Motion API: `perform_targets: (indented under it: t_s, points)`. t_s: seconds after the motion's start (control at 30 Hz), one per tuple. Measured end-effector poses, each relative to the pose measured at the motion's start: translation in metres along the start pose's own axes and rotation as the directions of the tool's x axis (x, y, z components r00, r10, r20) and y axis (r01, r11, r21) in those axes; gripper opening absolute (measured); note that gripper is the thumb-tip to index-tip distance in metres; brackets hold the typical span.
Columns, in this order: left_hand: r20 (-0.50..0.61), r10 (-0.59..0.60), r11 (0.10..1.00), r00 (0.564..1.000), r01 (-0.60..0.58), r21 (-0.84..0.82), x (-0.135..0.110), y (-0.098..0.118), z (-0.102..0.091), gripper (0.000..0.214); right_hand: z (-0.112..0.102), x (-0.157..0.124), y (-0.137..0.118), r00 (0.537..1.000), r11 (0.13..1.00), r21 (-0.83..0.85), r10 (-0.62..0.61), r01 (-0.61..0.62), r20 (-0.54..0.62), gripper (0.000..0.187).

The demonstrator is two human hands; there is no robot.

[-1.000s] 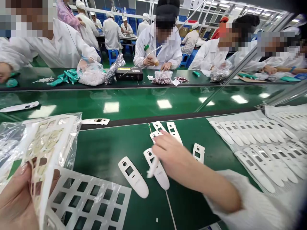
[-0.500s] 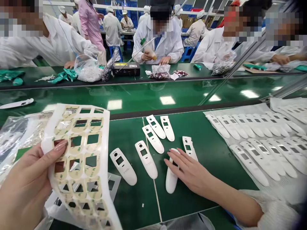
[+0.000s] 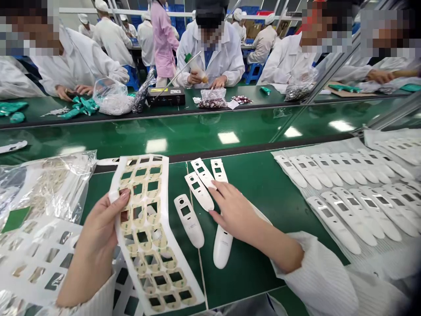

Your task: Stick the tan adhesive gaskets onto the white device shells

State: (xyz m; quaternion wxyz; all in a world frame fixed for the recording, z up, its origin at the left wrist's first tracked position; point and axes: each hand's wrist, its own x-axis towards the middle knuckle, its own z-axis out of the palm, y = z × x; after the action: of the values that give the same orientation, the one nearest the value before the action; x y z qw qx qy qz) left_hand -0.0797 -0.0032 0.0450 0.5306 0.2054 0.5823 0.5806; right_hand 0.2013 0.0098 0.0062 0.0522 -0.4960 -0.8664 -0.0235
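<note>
The left fingers are curled around the edge of a die-cut adhesive sheet, which is pinched with the thumb on top and held tilted, its long axis running away from the body. The right hand is held open, its fingers loosely spread, and nothing is gripped. Its fingertips are placed just beside a flat white plastic faceplate, while a white pen-shaped casing is partly hidden beneath the palm, its long axis also pointing away from the body. That casing is nearer the right hand, the sheet being held by the left. A second casing is laid between the hands on a green workbench mat, and rows of white covers are set out further right.
</note>
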Motion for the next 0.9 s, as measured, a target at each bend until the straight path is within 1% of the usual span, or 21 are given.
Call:
perform_targets:
  t_s: [0.07,0.1,0.13,0.23,0.33,0.53,0.6,0.83,0.9]
  points:
    - [0.051,-0.034,0.999,0.998,0.035,-0.023,0.014,-0.01,-0.001,0.053,0.0,0.015,-0.016,0.999,1.0,-0.011,0.01,-0.01,0.034,0.023]
    - [0.073,-0.049,0.998,0.996,0.051,-0.029,0.02,-0.014,-0.003,0.053,0.002,0.021,-0.023,0.999,1.0,-0.02,0.024,-0.023,0.046,0.015]
    - [0.091,-0.061,0.997,0.994,0.064,-0.031,0.023,-0.018,-0.005,0.052,0.005,0.025,-0.029,0.998,0.999,-0.029,0.042,-0.04,0.056,0.013]
    - [0.129,-0.09,0.995,0.988,0.094,-0.025,0.024,-0.025,-0.01,0.045,0.012,0.03,-0.04,0.993,0.995,-0.037,0.097,-0.095,0.071,0.014]
    - [0.155,-0.117,0.993,0.981,0.12,-0.007,0.017,-0.026,-0.009,0.042,0.013,0.029,-0.041,0.989,0.993,-0.02,0.119,-0.118,0.088,0.013]
    - [0.185,-0.158,0.987,0.97,0.162,-0.004,0.002,-0.022,-0.002,0.037,0.01,0.015,-0.039,0.978,0.981,0.023,0.187,-0.19,0.095,0.023]
    - [0.193,-0.167,0.985,0.967,0.172,-0.008,-0.002,-0.02,-0.002,0.037,0.009,0.01,-0.039,0.974,0.976,0.042,0.207,-0.212,0.095,0.022]
    - [0.186,-0.19,0.981,0.964,0.194,-0.003,-0.003,-0.017,-0.004,0.037,0.005,-0.012,-0.04,0.972,0.947,0.232,0.202,-0.224,0.117,0.036]
    - [0.191,-0.198,0.979,0.961,0.202,-0.001,-0.002,-0.018,-0.004,0.038,0.006,-0.018,-0.039,0.97,0.937,0.257,0.213,-0.237,0.115,0.039]
